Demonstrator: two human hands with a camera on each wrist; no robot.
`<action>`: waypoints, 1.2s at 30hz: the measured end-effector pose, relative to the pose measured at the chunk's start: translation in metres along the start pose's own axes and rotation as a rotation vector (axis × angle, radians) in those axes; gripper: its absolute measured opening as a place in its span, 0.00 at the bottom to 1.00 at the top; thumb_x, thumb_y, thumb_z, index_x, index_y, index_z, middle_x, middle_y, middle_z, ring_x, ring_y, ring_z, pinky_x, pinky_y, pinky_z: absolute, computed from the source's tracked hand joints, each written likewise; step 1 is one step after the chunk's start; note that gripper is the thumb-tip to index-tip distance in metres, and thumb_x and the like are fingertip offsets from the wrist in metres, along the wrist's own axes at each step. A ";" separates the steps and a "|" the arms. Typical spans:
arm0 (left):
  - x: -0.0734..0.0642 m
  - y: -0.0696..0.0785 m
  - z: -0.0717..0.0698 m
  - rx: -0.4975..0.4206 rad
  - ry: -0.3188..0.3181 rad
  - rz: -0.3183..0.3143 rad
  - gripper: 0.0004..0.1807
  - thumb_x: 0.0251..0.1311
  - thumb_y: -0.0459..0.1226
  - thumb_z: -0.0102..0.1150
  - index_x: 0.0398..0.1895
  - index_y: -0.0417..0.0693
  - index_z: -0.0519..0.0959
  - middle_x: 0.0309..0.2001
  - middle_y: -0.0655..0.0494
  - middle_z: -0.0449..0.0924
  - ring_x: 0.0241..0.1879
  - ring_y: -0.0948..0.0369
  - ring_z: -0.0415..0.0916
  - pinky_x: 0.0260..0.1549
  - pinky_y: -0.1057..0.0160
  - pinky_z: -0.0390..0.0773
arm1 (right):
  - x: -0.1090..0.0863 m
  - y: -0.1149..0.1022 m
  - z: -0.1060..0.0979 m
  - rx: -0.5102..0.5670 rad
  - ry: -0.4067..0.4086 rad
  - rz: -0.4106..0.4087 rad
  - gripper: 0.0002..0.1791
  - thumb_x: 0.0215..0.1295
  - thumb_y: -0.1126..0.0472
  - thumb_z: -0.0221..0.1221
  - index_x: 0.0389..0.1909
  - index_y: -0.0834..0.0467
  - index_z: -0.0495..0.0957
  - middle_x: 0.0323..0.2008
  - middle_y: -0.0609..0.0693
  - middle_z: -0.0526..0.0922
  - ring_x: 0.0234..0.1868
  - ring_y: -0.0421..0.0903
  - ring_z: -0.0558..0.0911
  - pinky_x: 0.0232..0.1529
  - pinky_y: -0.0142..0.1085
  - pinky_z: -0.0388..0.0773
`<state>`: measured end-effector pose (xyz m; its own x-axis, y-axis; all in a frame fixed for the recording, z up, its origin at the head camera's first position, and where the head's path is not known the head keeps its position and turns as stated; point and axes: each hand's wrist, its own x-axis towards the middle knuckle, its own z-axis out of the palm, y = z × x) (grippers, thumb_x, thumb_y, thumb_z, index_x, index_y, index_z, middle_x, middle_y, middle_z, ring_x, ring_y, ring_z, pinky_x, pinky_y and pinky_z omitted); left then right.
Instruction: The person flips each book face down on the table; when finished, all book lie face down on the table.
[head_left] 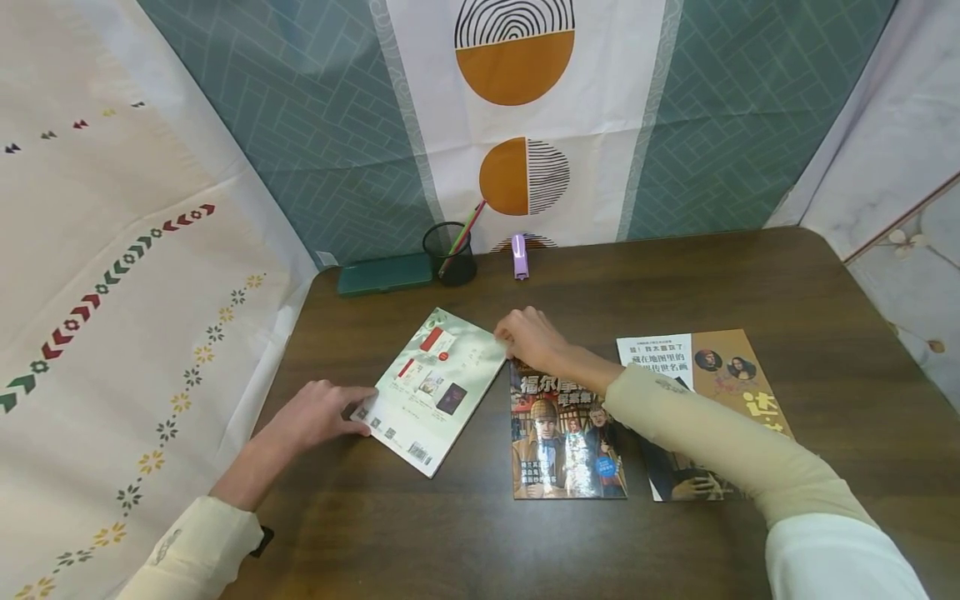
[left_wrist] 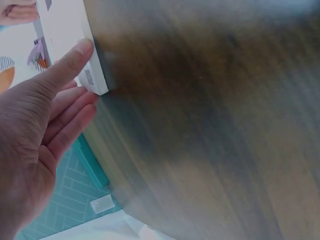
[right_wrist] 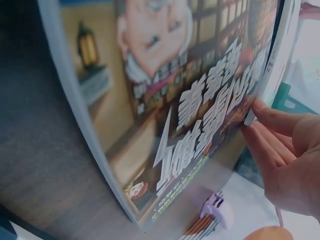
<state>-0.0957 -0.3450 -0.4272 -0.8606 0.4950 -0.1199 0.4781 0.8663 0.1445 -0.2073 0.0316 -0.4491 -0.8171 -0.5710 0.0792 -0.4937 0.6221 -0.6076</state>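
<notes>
A pale green book [head_left: 442,375], its back cover with barcode facing up, lies slanted on the brown table. My left hand [head_left: 322,412] pinches its lower left edge; in the left wrist view the thumb lies on the cover of the book [left_wrist: 60,25] and the fingers are below. At the book's upper right corner, my right hand [head_left: 532,337] pinches it between thumb and fingers. Just under my right wrist lies a detective comic book [head_left: 547,450] with white lettering, its top partly covered.
Beneath my right forearm lie white and brown printed covers [head_left: 723,342] with small portraits. Along the back edge sit a dark green case [head_left: 384,275], a black mesh cup [head_left: 456,271] with pencils and a purple stapler [head_left: 520,257]. Patterned cloth [head_left: 330,125] hangs behind.
</notes>
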 end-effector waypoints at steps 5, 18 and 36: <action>-0.005 0.004 0.003 0.002 0.009 0.002 0.34 0.48 0.48 0.86 0.59 0.45 0.87 0.39 0.53 0.91 0.25 0.66 0.69 0.26 0.65 0.70 | 0.005 0.002 -0.001 -0.017 -0.020 -0.021 0.20 0.60 0.75 0.74 0.54 0.66 0.88 0.51 0.60 0.90 0.54 0.56 0.89 0.58 0.45 0.84; -0.005 -0.007 0.015 -0.245 0.016 -0.041 0.50 0.45 0.47 0.88 0.72 0.39 0.75 0.59 0.48 0.80 0.48 0.57 0.84 0.48 0.51 0.85 | 0.006 -0.002 0.002 0.000 -0.093 0.007 0.27 0.63 0.71 0.73 0.64 0.66 0.82 0.60 0.62 0.85 0.59 0.58 0.86 0.56 0.46 0.84; -0.010 0.015 0.022 -0.275 -0.023 -0.117 0.50 0.40 0.53 0.89 0.65 0.38 0.76 0.48 0.57 0.78 0.42 0.62 0.76 0.42 0.60 0.82 | 0.020 0.009 0.004 0.078 -0.042 0.010 0.25 0.59 0.71 0.76 0.59 0.64 0.86 0.53 0.58 0.89 0.54 0.55 0.87 0.58 0.46 0.83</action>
<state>-0.0761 -0.3349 -0.4459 -0.9014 0.3968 -0.1732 0.3077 0.8685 0.3886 -0.2265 0.0235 -0.4560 -0.8082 -0.5876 0.0406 -0.4591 0.5852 -0.6684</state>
